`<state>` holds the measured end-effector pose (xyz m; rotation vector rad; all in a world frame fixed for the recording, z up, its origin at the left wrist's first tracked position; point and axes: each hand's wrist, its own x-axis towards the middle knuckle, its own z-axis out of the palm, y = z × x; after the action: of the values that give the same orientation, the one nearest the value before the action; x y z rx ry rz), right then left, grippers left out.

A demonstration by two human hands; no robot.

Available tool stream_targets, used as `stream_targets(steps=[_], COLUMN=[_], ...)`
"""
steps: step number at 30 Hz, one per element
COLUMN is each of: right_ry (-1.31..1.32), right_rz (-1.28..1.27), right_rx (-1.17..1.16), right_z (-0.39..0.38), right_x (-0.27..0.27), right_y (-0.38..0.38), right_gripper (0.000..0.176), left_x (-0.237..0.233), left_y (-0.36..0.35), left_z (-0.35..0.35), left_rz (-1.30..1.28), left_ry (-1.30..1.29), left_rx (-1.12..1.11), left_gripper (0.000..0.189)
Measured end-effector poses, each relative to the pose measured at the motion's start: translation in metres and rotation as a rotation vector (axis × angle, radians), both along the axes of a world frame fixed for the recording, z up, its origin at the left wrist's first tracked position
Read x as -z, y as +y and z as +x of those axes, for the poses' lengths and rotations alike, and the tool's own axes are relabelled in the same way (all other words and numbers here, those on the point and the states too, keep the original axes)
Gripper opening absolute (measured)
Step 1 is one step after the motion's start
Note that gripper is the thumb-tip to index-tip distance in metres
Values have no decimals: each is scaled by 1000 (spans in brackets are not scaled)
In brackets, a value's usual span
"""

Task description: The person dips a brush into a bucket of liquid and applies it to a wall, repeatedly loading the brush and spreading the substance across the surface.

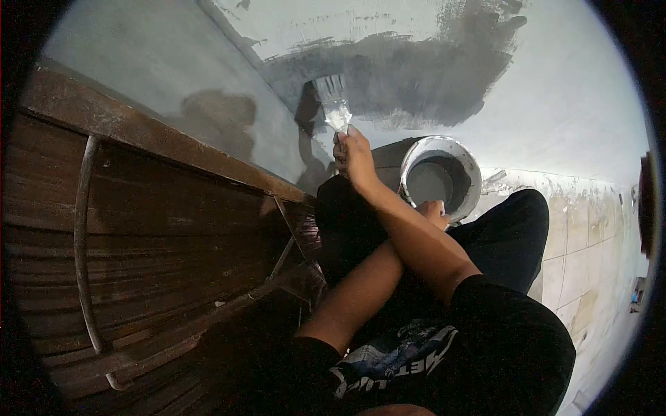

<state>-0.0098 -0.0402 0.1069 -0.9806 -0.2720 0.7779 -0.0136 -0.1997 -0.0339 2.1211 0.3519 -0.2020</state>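
Note:
My right hand [355, 158] is wrapped round the handle of a wide paintbrush [336, 111]. The bristles, grey with coating, touch the wall near the corner, at the edge of a dark grey wet patch [409, 80]. Passing beneath my right forearm, my left arm reaches to a round bucket [475, 182] with a smeared white rim. Grey paint or slurry [431, 182] lies inside it. My left hand [434, 213] is closed at the bucket's near rim; part of it is hidden by my right forearm.
A brown corrugated surface with a metal frame [84, 243] fills the left side. The adjoining wall [139, 62] is pale grey. My dark-clad knee [520, 215] is beside the bucket. Pale tiles [576, 243] run along the right.

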Motion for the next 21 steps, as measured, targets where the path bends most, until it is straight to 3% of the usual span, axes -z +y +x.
stream_targets(steps=[2,6,8,12,15,18,21], right_ry=[-68,-258,-395,-698,-695,-610,-863], right_rz=[50,50,85,-337,-446,-249,-368], right_rx=[-60,-207,-233,-204,-61,-2,-95], right_z=[1,-9,-16,-20,-17,-12,-16], right_x=[0,0,11,6,5,-1,-20], right_y=[-3,-3,11,13,6,9,8], right_gripper=[15,17,19,26,27,25,23], left_x=[4,-45,-48,-44,-43,-37,-39], left_y=[-2,8,10,18,14,9,13], left_z=[0,-8,-7,-6,-11,-8,-5], left_rz=[11,34,5,-67,38,35,-55], left_ry=[-11,32,47,57,-21,-32,37], left_rx=[1,-14,-26,27,12,-16,-8], left_gripper=[27,26,26,26,26,24,28])
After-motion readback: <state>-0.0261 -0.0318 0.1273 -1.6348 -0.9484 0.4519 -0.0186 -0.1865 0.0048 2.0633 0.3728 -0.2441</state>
